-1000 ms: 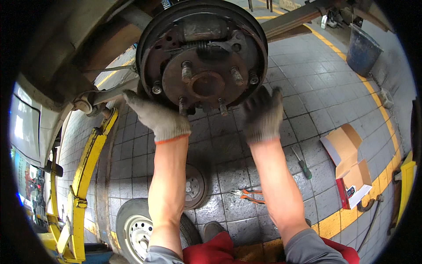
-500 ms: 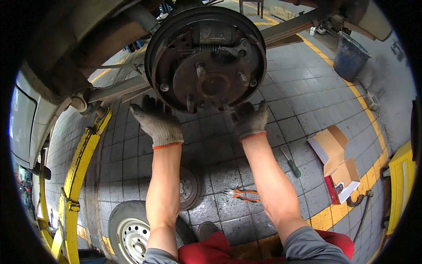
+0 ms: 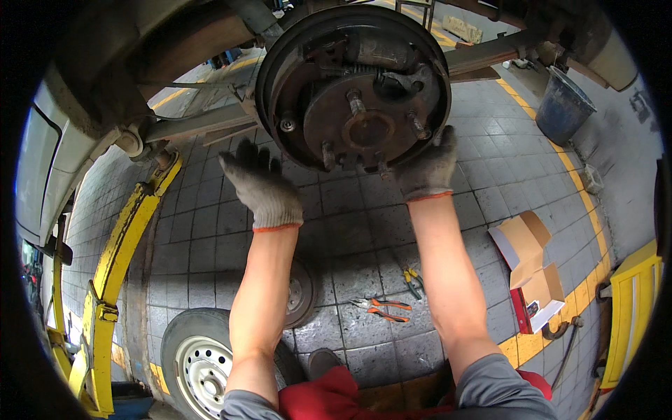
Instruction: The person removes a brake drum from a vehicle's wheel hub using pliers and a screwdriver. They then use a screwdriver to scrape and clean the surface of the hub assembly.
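A rusty drum brake assembly [image 3: 329,105] hangs before me, its round backing plate behind the shoes, springs and wheel cylinder [image 3: 381,50]. Its hub flange [image 3: 329,124] carries several threaded studs. My left hand [image 3: 266,183], in a grey knit glove with an orange cuff, is below the plate's lower left edge, apart from it, thumb and fingers spread. At the lower right rim is my right hand [image 3: 428,171], gloved alike, its thumb raised beside the rim. Its other fingers are dark and partly hidden under the plate; whether they touch it I cannot tell. Neither hand shows a held object.
On the tiled floor lie orange-handled pliers [image 3: 381,308], yellow-green-handled pliers [image 3: 413,283], a brake drum [image 3: 302,297] and an opened cardboard box [image 3: 533,262]. A wheel [image 3: 203,364] lies lower left, near a yellow lift arm [image 3: 115,273]. A dark bucket [image 3: 563,108] stands far right.
My view has shifted, so the brake assembly sits further right. My right hand has moved right along the lower rim. The yellow-green pliers have come into sight; the screwdriver is now hidden.
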Action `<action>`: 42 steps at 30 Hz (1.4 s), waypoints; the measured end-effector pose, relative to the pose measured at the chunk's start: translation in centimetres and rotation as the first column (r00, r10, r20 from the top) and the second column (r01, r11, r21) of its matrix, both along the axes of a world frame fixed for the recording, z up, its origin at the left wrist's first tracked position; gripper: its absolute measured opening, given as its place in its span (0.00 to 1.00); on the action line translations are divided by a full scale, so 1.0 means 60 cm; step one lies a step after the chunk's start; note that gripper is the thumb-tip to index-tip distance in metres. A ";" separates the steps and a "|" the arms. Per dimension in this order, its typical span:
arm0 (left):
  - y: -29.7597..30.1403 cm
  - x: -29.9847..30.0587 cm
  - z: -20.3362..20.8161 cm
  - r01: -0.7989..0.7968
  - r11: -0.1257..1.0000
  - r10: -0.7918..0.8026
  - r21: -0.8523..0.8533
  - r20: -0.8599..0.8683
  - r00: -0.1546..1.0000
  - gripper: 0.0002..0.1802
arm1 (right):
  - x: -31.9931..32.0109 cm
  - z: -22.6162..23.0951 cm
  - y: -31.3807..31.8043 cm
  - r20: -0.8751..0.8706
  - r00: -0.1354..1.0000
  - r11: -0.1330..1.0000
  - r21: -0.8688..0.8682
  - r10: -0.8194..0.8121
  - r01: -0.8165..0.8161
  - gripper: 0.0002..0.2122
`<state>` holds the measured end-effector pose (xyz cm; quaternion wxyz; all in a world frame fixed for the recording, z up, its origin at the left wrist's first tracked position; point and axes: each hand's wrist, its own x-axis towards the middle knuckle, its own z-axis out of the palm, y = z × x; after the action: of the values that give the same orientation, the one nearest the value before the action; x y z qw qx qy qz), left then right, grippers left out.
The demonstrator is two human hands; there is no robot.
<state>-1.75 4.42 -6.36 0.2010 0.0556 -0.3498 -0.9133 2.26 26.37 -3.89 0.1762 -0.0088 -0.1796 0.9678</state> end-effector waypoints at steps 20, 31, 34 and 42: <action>0.025 0.008 0.025 -0.342 0.903 0.237 -0.261 -0.361 0.902 0.34 | -0.025 0.081 0.092 -0.204 0.772 0.510 0.646 -0.602 0.568 0.27; 0.111 0.090 0.068 -0.862 -0.025 -0.109 -0.507 -0.856 0.506 0.66 | -0.035 0.167 0.070 -0.508 0.848 -0.307 0.839 -0.149 0.449 0.24; 0.106 0.089 0.087 -0.890 -0.104 -0.156 -0.444 -0.876 0.456 0.59 | -0.013 0.156 0.120 -0.690 0.722 -0.528 0.596 0.048 0.605 0.29; 0.072 0.100 0.089 -0.815 -0.203 -0.269 -0.542 -0.770 0.579 0.57 | -0.041 0.078 0.171 -0.747 0.604 -0.706 0.267 0.279 0.656 0.36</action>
<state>4.25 8.76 -1.03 0.5178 -0.3645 -0.7533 -0.1777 -0.22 36.65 0.78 0.4438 0.3499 -0.8237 0.0474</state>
